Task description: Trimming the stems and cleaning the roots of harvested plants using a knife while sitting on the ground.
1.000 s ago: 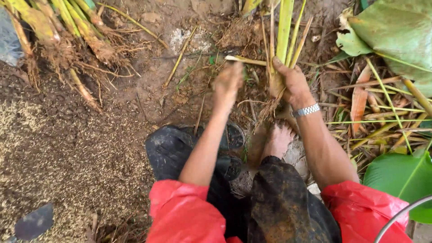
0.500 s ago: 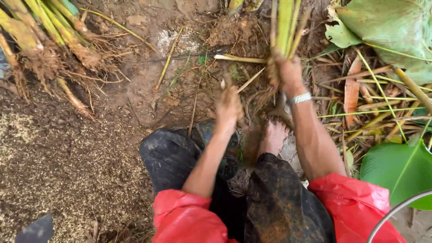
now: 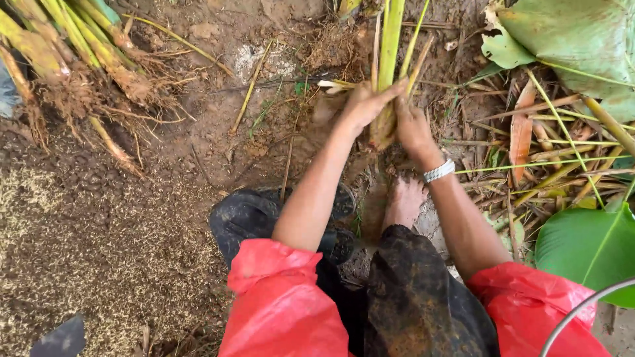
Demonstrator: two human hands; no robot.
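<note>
Both hands grip the stalk clump's base: left hand [image 3: 362, 104] wraps it from beside, right hand [image 3: 410, 125] clamps opposite. I judge stripping underway; next needs firm pull w/ steady hold.

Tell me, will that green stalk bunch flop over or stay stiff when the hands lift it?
Probably mostly stiff: the stalk bunch stands straight above the left hand and right hand. It may feel bottom-heavy, since its base looks thick and caked with soil. The mud could make it a bit slippery.
</note>
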